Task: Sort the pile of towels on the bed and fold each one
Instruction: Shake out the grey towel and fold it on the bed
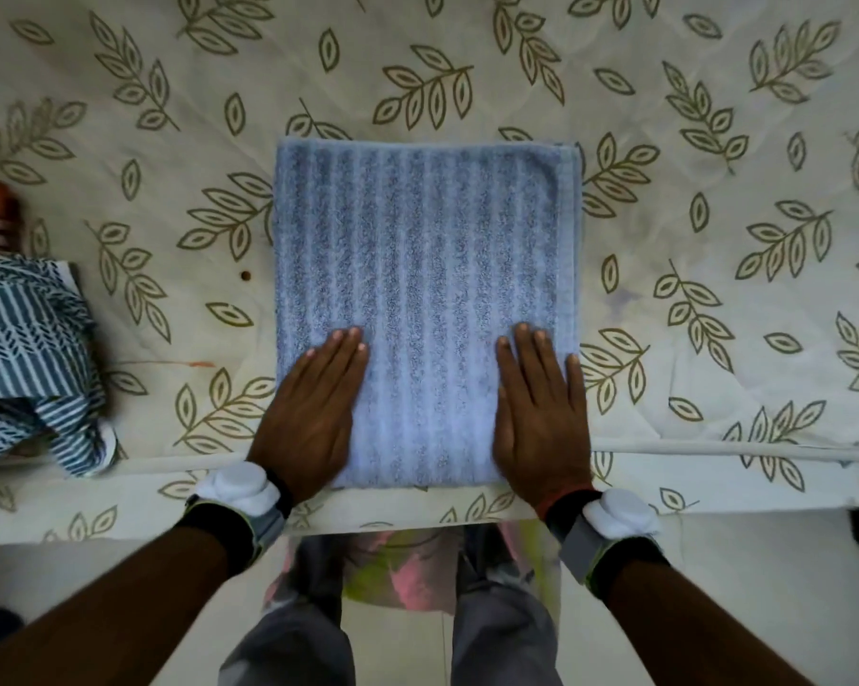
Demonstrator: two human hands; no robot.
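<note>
Striped blue-white cloth at the bed's left edge; left hand and right hand (fingers straight, flat) press the folded blue towel, long axis pointing away from the person.

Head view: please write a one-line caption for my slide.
Both hands, left and right, press flat on a folded blue towel on the leaf-print bed.

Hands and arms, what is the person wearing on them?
No sleeves or gloves. The left hand and right hand each have a black wristband carrying a rounded white device on a grey strap edged yellow-green. The right wrist also shows an orange band.
</note>
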